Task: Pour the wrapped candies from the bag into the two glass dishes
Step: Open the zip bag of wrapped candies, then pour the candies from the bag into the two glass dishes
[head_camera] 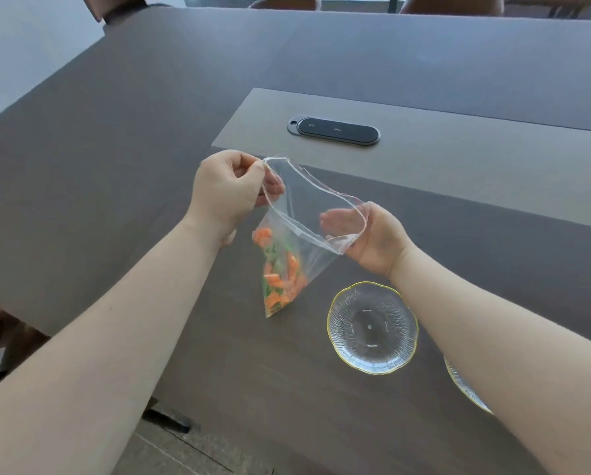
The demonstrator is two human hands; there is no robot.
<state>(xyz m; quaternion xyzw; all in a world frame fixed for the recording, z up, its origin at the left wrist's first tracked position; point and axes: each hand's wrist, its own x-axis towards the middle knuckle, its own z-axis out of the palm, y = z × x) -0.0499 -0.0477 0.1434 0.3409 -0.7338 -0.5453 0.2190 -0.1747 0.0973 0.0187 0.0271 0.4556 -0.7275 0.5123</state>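
Bag (302, 207) hangs between my hands, mouth open. Left hand (230, 190) pinches its left rim corner; right hand (376, 241) grips the right end. Candies (280, 279) sag at bottom, left of dish (372, 327).

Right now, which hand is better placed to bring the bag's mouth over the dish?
Probably the right hand: it holds the bag at the rim nearer the dish; the left hand pinches the far rim.

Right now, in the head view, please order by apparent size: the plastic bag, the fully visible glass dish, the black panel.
1. plastic bag
2. glass dish
3. black panel: as wide as the dish but thinner. It lies farther away, so its true size is unsure.
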